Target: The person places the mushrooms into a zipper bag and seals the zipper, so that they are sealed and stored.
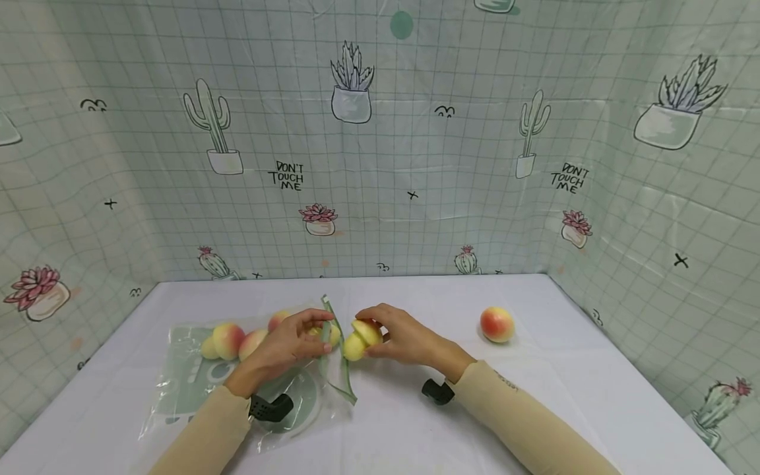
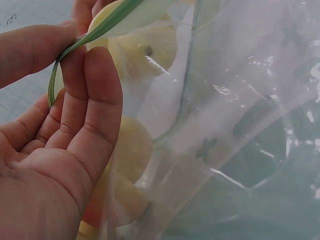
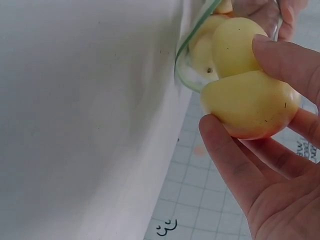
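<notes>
A clear zip bag (image 1: 159,389) with a green-edged mouth (image 1: 344,389) lies on the table, several yellow and red fruits (image 1: 228,340) inside it. My left hand (image 1: 289,343) pinches the green edge of its mouth between thumb and fingers, as the left wrist view shows. Two yellow fruits are held together in my right hand (image 1: 410,335) at the bag's opening. One is a smooth, plain yellow fruit (image 3: 237,47); the other, peach-like fruit (image 3: 250,102) has a red blush underneath. Whether they are past the bag's rim I cannot tell.
A single red and yellow peach-like fruit (image 1: 497,324) sits on the white table (image 1: 427,429) to the right. Patterned cloth walls (image 1: 380,165) enclose the table at the back and both sides.
</notes>
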`<state>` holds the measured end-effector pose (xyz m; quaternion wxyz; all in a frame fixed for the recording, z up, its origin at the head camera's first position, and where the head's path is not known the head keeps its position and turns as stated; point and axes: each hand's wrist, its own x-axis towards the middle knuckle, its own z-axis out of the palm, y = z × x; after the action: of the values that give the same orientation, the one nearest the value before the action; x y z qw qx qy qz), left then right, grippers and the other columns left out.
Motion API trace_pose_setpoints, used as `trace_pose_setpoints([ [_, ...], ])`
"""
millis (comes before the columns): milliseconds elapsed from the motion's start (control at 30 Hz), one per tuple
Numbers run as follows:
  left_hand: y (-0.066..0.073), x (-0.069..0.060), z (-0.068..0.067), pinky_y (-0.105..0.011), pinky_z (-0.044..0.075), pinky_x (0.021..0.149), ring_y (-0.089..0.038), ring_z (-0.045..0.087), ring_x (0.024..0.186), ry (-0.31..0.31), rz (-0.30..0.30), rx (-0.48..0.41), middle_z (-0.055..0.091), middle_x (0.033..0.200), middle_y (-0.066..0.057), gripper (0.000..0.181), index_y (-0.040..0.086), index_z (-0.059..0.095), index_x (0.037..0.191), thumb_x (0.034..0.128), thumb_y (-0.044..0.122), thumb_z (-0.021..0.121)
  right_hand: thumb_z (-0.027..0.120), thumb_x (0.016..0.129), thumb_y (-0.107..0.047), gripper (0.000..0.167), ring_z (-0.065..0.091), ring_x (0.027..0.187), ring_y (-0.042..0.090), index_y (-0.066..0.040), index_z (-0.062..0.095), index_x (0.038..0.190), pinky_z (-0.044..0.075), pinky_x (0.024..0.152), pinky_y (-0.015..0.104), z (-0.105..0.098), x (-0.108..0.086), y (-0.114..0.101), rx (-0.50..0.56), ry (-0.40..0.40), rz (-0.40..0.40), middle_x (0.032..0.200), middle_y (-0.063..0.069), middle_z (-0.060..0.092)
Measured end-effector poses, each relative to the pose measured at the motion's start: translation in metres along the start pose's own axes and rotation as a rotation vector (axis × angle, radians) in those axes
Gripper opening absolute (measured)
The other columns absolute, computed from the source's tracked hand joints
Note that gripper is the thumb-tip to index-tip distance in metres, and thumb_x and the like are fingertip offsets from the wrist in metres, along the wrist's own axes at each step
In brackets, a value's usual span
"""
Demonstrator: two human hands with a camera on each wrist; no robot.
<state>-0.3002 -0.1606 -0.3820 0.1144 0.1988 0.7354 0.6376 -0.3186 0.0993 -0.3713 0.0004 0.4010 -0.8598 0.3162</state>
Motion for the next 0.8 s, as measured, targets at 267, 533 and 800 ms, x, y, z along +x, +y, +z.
trace_pose_setpoints([
  [267,0.001,-0.002,0.0,-0.024,0.05,0.069,-0.013,0.053,0.079,-0.011,0.011,-0.006,0.045,0.119,-0.02,0.06,-0.009,0.041,0.134,0.0825,0.0,0.071,0.076,0.083,-0.013,0.055,0.051,0.104,0.014,-0.011,0.051,0.132,0.051,0.078,0.022,0.008,0.004,-0.004,0.005,-0.02,-0.027,0.12,0.002,0.053],
  [533,0.001,-0.001,0.0,-0.024,0.051,0.071,-0.015,0.056,0.084,-0.009,0.005,-0.004,0.045,0.122,-0.021,0.064,-0.008,0.041,0.135,0.0809,0.003,0.073,0.078,0.081,-0.016,0.051,0.054,0.107,0.013,-0.011,0.05,0.124,0.05,0.079,0.023,0.014,0.01,-0.01,0.018,-0.065,-0.02,0.119,0.0,0.054],
  [800,0.0,0.0,0.0,-0.025,0.051,0.071,-0.016,0.056,0.084,-0.008,-0.001,-0.014,0.045,0.122,-0.02,0.065,-0.006,0.042,0.135,0.0802,0.004,0.074,0.079,0.08,-0.018,0.05,0.054,0.107,0.01,-0.014,0.051,0.122,0.05,0.08,0.02,0.021,0.012,-0.016,0.055,-0.114,0.002,0.119,-0.004,0.054],
])
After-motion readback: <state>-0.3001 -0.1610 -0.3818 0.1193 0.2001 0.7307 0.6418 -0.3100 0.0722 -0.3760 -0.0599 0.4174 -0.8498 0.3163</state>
